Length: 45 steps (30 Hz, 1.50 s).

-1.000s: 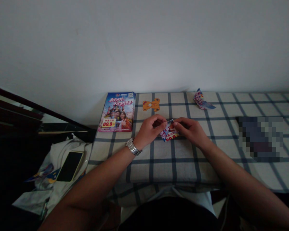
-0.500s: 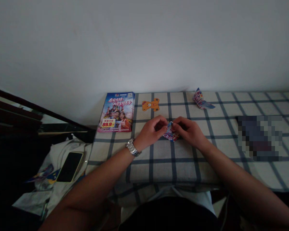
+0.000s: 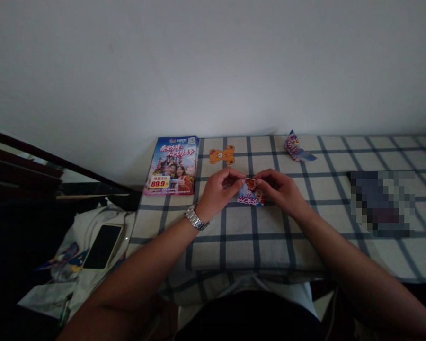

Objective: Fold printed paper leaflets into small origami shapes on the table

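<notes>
Head view. Folded leaflet [image 3: 249,193] at frame centre, between the two hands: small, creased, glossy; blue and white mostly, purple-white lettering along its lower part, an orange-brown patch near the top, red print at the right corner. Exact fold pattern too small to read. Left hand [image 3: 220,192] pinches its upper left, thumb against fingers; right hand [image 3: 281,190] pinches the upper right likewise. Metal watch [image 3: 197,218] on the left wrist.

Edges: counter [image 3: 273,246] under checked cloth; front edge below the hands, lower middle; back edge meets a pale wall [image 3: 213,71]. Left edge slants down past a leaflet stack [image 3: 173,166], left of centre. Bear cutout [image 3: 222,155] just above the left hand; crumpled-looking folded paper [image 3: 297,148] upper right of centre, near the wall. Checked cloth stretches broadly from the right forearm to a pixelated dark item [image 3: 379,203], right side. Phone [image 3: 102,246] lower left, beyond the counter's edge.
</notes>
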### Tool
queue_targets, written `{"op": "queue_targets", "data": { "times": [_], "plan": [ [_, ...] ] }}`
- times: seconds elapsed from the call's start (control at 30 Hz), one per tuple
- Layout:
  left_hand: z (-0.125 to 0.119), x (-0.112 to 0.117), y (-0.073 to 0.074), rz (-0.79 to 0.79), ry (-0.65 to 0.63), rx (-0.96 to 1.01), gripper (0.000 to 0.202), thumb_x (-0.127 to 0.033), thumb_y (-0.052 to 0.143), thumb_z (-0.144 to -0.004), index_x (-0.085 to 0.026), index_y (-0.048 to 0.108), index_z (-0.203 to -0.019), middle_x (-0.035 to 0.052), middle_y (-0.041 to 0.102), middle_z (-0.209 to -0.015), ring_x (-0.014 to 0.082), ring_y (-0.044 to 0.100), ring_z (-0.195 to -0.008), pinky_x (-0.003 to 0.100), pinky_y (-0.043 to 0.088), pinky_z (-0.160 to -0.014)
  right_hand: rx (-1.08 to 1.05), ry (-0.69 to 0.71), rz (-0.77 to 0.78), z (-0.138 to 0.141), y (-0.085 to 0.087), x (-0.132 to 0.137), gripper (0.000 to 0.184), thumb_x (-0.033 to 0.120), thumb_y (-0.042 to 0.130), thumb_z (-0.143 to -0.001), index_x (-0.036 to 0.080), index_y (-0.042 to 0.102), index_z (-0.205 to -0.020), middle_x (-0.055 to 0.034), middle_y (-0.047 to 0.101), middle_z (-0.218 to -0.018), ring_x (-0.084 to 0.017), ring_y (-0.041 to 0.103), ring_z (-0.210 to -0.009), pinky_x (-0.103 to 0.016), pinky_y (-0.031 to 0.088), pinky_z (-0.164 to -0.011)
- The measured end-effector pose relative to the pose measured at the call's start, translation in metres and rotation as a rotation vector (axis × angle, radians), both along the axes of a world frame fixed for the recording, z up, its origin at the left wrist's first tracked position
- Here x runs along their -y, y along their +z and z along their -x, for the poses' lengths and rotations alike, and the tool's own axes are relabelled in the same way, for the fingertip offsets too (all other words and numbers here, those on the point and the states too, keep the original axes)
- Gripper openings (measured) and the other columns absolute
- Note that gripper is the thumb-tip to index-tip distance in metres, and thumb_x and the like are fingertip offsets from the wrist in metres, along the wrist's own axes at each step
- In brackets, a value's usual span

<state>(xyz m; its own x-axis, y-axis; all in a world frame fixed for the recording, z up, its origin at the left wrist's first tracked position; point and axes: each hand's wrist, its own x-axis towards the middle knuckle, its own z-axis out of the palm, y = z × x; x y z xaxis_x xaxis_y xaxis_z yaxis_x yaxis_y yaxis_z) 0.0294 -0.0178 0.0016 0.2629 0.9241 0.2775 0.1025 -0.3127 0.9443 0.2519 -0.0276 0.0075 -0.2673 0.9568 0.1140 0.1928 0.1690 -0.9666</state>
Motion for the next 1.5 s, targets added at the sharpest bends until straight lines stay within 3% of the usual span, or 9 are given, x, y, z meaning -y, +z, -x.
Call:
{"op": "queue_targets", "data": {
  "times": [0.13,0.43,0.67,0.83,1.03,1.17,1.23,1.5],
  "plan": [
    [0.000,0.000,0.000,0.007,0.012,0.026,0.017,-0.035,0.075,-0.095,-0.019,0.072,-0.099,0.0036,0.076,-0.094,0.0123,0.073,-0.085,0.021,0.059,-0.077,-0.038,-0.028,0.024,-0.001,-0.001,-0.002,0.026,0.046,0.074,-0.093,0.022,0.074,-0.103,-0.0053,0.080,-0.095,-0.020,0.075,-0.085,-0.032,0.061,-0.077],
    [-0.002,0.000,-0.001,-0.021,-0.017,-0.016,0.016,-0.035,0.071,-0.098,-0.019,0.070,-0.101,0.0045,0.075,-0.096,0.0136,0.072,-0.087,0.025,0.060,-0.079,-0.002,-0.072,0.017,0.000,0.000,-0.001,0.027,0.048,0.073,-0.093,0.021,0.074,-0.095,-0.0050,0.079,-0.085,-0.018,0.071,-0.072,-0.030,0.056,-0.063],
    [-0.001,0.002,0.000,-0.054,-0.045,-0.080,0.012,-0.030,0.068,-0.099,-0.020,0.069,-0.105,0.0032,0.075,-0.099,0.0129,0.072,-0.088,0.025,0.059,-0.081,0.084,-0.069,-0.007,-0.001,0.001,0.000,0.028,0.049,0.071,-0.095,0.021,0.074,-0.097,-0.0047,0.078,-0.084,-0.018,0.069,-0.070,-0.031,0.054,-0.062],
    [-0.003,0.004,-0.003,-0.012,-0.087,-0.077,0.017,-0.031,0.071,-0.098,-0.022,0.072,-0.111,0.0029,0.078,-0.102,0.0134,0.075,-0.091,0.025,0.061,-0.083,0.077,-0.050,-0.028,-0.002,0.000,0.000,0.027,0.047,0.071,-0.095,0.020,0.074,-0.097,-0.0047,0.079,-0.085,-0.018,0.072,-0.074,-0.031,0.057,-0.068],
    [-0.003,0.005,0.000,-0.046,-0.033,-0.075,0.015,-0.030,0.070,-0.098,-0.024,0.076,-0.109,0.0033,0.080,-0.105,0.0143,0.076,-0.091,0.028,0.062,-0.086,0.026,-0.047,-0.010,0.000,0.000,0.001,0.028,0.048,0.074,-0.094,0.021,0.075,-0.101,-0.0036,0.078,-0.082,-0.016,0.069,-0.067,-0.030,0.055,-0.061],
    [-0.001,0.005,0.005,-0.083,0.019,-0.071,0.014,-0.031,0.070,-0.098,-0.023,0.077,-0.108,0.0037,0.080,-0.105,0.0146,0.076,-0.092,0.028,0.063,-0.086,-0.063,-0.065,-0.006,0.000,0.001,-0.001,0.035,0.050,0.078,-0.090,0.023,0.075,-0.111,-0.0062,0.080,-0.097,-0.020,0.074,-0.082,-0.032,0.061,-0.070],
    [0.000,0.004,0.006,-0.102,0.035,-0.076,0.014,-0.032,0.070,-0.099,-0.023,0.076,-0.108,0.0037,0.080,-0.105,0.0143,0.076,-0.093,0.027,0.063,-0.085,-0.084,-0.080,-0.001,-0.001,0.001,-0.002,0.035,0.051,0.079,-0.089,0.023,0.075,-0.110,-0.0065,0.080,-0.100,-0.021,0.074,-0.087,-0.034,0.062,-0.075],
    [0.001,0.004,0.009,-0.140,0.037,-0.063,0.011,-0.027,0.070,-0.099,-0.022,0.075,-0.107,0.0039,0.079,-0.106,0.0127,0.075,-0.094,0.025,0.063,-0.086,-0.109,-0.086,0.026,-0.002,0.000,-0.002,0.031,0.052,0.078,-0.089,0.024,0.076,-0.101,-0.0048,0.079,-0.093,-0.020,0.072,-0.079,-0.033,0.061,-0.071]
  ]
}}
